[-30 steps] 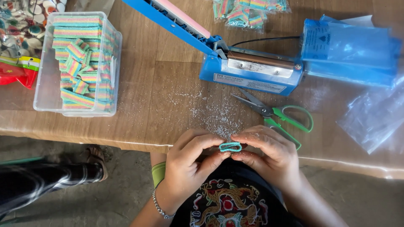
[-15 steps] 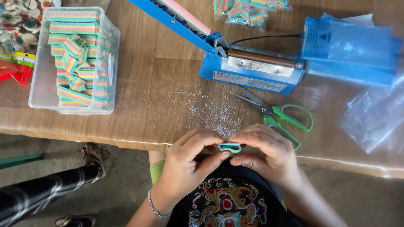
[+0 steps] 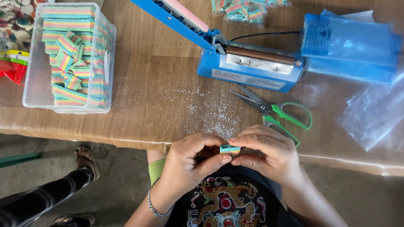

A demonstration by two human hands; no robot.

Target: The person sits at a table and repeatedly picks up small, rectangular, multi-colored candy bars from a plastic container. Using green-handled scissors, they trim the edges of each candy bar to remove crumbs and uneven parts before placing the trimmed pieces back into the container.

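My hands meet just past the near edge of the table [image 3: 139, 122], over my lap, so the work hangs off the wood rather than on it. In front of my knuckles lies a bare stretch of tabletop dusted with sugar [image 3: 214, 120]. It is bounded on the left by the tub [image 3: 29, 90] of striped candy strips, at the back by the blue sealer [image 3: 252, 69] with its arm raised, and on the right by the scissors [image 3: 275, 110], whose green handles sit just beside my right hand [image 3: 265, 153]. Further right, loose clear bags [image 3: 372, 111] lie over the table's edge.

The candy [image 3: 230, 149] is a short striped piece, pinched between both hands. My left hand [image 3: 189, 164] closes on its left end with thumb and forefinger. My right closes on its right end, fingers curled above it and thumb below. It sits level in the gap between my fingertips, clear of the table.

Only the candy's top strip shows; my fingers cover its ends and underside. The sealer arm, the filled bags [image 3: 242, 9] at the back and the blue pack [image 3: 349, 42] on the right are cut off by the frame. At lower left, someone's leg [image 3: 46, 197] and sandal stand on the floor.
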